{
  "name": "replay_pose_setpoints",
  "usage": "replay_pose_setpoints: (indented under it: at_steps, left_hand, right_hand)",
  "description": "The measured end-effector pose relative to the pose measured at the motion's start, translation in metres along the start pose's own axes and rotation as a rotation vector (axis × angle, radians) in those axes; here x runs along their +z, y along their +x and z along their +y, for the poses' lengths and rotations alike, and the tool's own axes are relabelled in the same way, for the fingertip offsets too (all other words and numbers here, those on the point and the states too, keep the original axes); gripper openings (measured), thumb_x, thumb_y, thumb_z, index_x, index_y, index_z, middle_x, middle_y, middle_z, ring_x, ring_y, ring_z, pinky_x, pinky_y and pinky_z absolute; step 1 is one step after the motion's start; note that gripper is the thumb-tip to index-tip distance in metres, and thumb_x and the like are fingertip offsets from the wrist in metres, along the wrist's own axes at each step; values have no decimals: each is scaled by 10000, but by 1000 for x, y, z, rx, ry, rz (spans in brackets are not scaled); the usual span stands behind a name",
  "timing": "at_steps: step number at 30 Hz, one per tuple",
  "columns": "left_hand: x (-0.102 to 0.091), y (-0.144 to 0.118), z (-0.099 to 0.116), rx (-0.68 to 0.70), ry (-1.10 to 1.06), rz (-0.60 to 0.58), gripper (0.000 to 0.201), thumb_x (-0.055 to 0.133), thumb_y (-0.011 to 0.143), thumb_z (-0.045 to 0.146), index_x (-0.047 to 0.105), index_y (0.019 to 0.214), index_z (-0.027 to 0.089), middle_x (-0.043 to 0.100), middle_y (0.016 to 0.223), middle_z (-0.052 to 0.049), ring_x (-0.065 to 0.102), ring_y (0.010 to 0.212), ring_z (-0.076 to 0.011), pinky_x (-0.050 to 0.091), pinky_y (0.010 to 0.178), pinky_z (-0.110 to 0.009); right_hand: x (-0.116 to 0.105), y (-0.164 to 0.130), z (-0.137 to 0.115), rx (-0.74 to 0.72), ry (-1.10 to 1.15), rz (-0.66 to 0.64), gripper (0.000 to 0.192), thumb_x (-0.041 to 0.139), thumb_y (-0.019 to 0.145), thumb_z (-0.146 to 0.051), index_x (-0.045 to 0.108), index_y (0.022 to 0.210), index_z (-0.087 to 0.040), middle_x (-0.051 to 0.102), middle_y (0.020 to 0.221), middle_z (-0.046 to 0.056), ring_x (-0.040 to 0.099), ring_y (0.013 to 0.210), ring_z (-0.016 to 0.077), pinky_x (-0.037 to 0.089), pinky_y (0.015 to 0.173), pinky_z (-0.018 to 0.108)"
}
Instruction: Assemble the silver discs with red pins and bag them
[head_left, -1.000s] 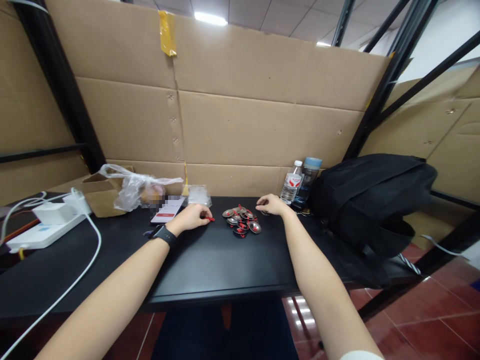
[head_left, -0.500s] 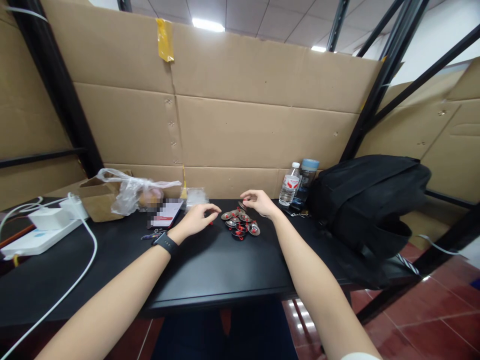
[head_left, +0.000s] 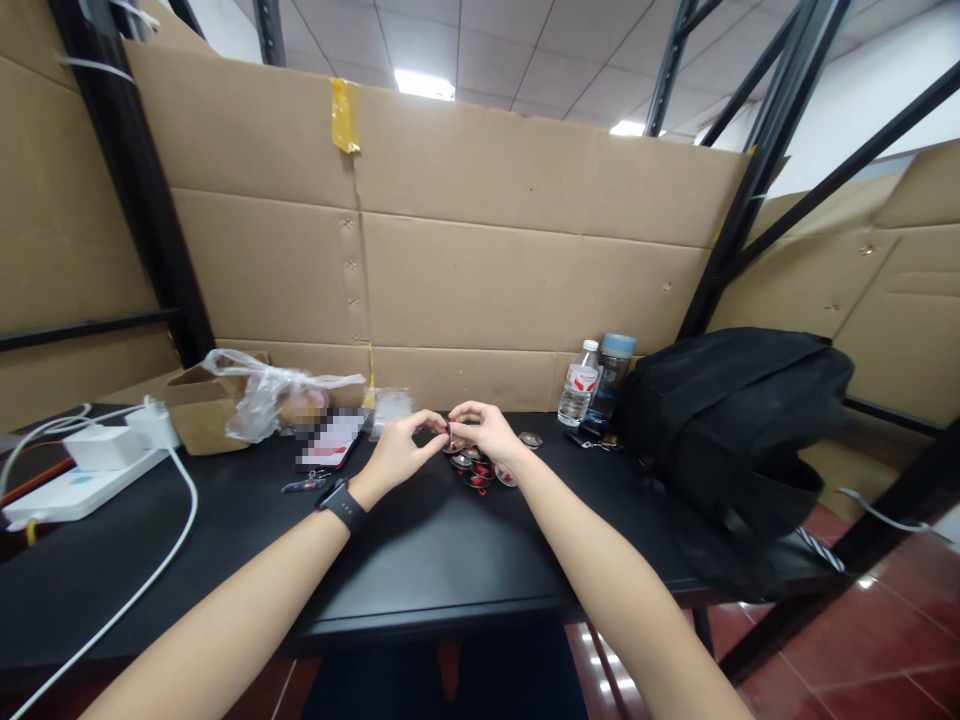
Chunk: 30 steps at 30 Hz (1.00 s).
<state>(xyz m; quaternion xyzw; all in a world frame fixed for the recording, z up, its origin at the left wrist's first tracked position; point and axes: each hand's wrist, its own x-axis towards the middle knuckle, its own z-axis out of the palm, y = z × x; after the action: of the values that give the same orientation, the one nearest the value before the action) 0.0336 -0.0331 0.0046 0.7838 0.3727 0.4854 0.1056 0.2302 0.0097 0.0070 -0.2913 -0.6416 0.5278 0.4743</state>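
Observation:
My left hand (head_left: 405, 447) and my right hand (head_left: 486, 432) meet above the table, fingertips pinched together. Between them is a finger cymbal (head_left: 449, 434), a small metal disc seen nearly edge-on and partly covered by the fingers. Just below my right hand lies a pile of finger cymbals (head_left: 478, 472) with red cord loops, partly hidden by that hand. A single finger cymbal (head_left: 531, 440) rests apart on the table, right of my right wrist. A dark watch (head_left: 343, 505) is on my left wrist.
On the black table (head_left: 442, 570), a phone (head_left: 334, 440), plastic bag (head_left: 262, 400), small carton (head_left: 202, 410) and white power strip (head_left: 94, 490) sit left. A water bottle (head_left: 578, 385), blue-lidded bottle (head_left: 611, 380) and black backpack (head_left: 735, 420) stand right. Cardboard (head_left: 510, 280) walls the back.
My right hand has moved left to meet my left hand, and both now pinch a finger cymbal. One finger cymbal now shows alone to the right of the pile. The view tilted up slightly.

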Motion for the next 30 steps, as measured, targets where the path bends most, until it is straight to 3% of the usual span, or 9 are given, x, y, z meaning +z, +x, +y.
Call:
replay_pose_setpoints:
  at_steps: [6,11,16,21,24,27,30]
  left_hand:
    - [1,0,-1,18,40,2,151,626,910,266,714,1009,194,770,973,-39,715,894,-192,531,868,-310]
    - [1,2,-4,39,82,6,188,578,953,298,734,983,197,772,999,-57,708,919,-212,519,865,-324]
    - [2,2,-9,22,85,28,216,541,979,320,715,993,194,763,1014,-67,696,930,-216,504,863,-325]
    - [1,3,-10,29,119,32,221,520,985,332,686,952,191,743,974,-62,678,897,-208,485,836,-314]
    - [-1,3,-10,13,144,11,238,511,987,343,687,935,190,741,949,-55,673,872,-202,478,824,-307]
    - [-4,4,-14,-35,167,15,262,511,983,363,701,928,192,753,935,-47,680,847,-197,481,808,-295]
    - [-11,5,-22,-78,210,-43,281,533,965,394,724,903,198,769,915,-41,694,825,-200,486,791,-288]
  right_hand:
    - [-5,0,-2,4,49,-61,453,881,670,-388,696,1034,-191,712,911,29,701,699,145,572,643,268]
    - [-3,-3,-5,-28,28,-137,547,908,622,-323,720,1112,-169,684,861,9,713,787,163,592,776,314]
    - [8,-6,-6,-29,-40,-64,664,935,540,-303,718,1152,-168,717,1043,73,713,901,205,592,842,364]
    - [12,-2,1,-135,-216,-66,606,874,610,-278,716,1188,-191,721,1167,97,700,994,221,571,919,389]
    - [4,1,4,-168,-341,-129,582,825,643,-238,709,1211,-187,723,1147,97,699,952,208,585,847,346]
    - [-14,5,0,-237,-605,-150,585,811,643,-212,713,1220,-195,706,1138,90,684,913,190,570,796,304]
    - [-46,7,-9,-264,-937,-100,568,812,617,-180,739,1180,-185,691,1135,94,670,942,202,539,864,316]
